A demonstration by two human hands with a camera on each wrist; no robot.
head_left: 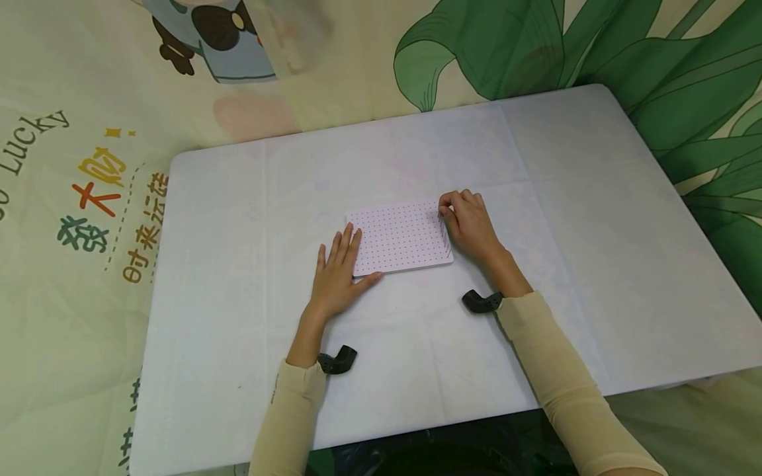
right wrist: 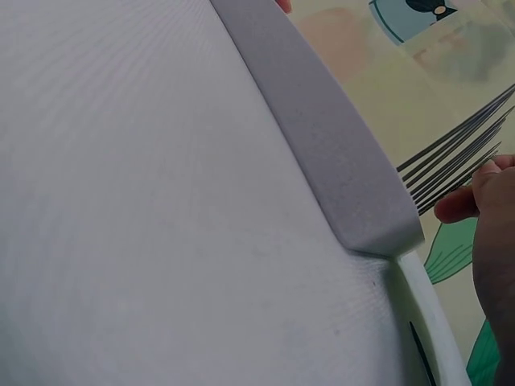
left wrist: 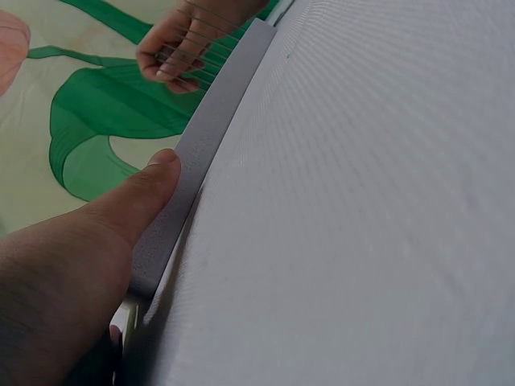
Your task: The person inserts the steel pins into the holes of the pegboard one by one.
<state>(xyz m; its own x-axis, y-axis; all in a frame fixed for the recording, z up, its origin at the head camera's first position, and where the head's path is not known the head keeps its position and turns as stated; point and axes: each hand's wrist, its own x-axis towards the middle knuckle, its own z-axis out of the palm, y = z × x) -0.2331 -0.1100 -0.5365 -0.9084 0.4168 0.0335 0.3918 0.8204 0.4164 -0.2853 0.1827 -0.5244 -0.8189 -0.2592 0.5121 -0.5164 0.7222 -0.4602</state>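
A pale rectangular board (head_left: 395, 238) dotted with a grid of small holes lies flat on the table. Along its right edge stands a row of thin dark metal rods (right wrist: 455, 145), upright and close together. My left hand (head_left: 338, 283) rests with straight, spread fingers on the board's left edge, its thumb (left wrist: 149, 189) against the front side. At the far right corner, my right hand (head_left: 471, 226) pinches a rod between thumb and forefinger, beside the row. The pinched rod's lower end is hidden from view.
A white cloth covers the table (head_left: 381, 357). One thin dark rod-like thing (right wrist: 422, 352) lies past the board's corner in the right wrist view. Black wrist mounts (head_left: 338, 360) stick out from both wrists. A printed curtain (head_left: 345, 66) hangs behind the table.
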